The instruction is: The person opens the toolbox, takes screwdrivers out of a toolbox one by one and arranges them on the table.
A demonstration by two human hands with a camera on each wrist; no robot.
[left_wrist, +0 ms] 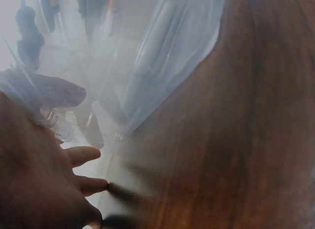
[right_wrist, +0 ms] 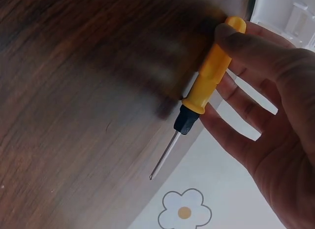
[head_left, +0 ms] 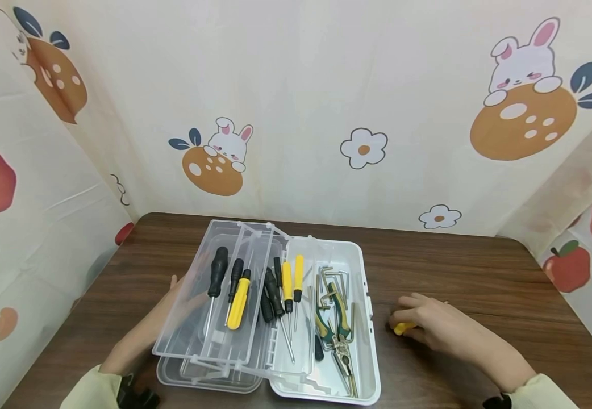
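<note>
Over the table to the right of the tool box, my right hand (head_left: 424, 321) pinches a yellow-handled screwdriver (right_wrist: 209, 76) between thumb and fingers. In the right wrist view its thin metal shaft points down and left, away from the palm. My left hand (left_wrist: 37, 175) is at the left side of the box, partly behind the clear lid (head_left: 180, 335). Its fingers are extended in the left wrist view, and the thumb shows hazily through the plastic. The box's white tray (head_left: 370, 363) holds green-handled pliers (head_left: 344, 318), several hex keys (head_left: 353, 324) and screwdrivers.
The lid stands unfolded to the left, with black screwdrivers (head_left: 218, 270) and a yellow screwdriver (head_left: 238, 301) in or behind it. Brown wood tabletop (head_left: 444, 261) surrounds the box. A printed curtain (head_left: 301, 113) hangs along the back and sides.
</note>
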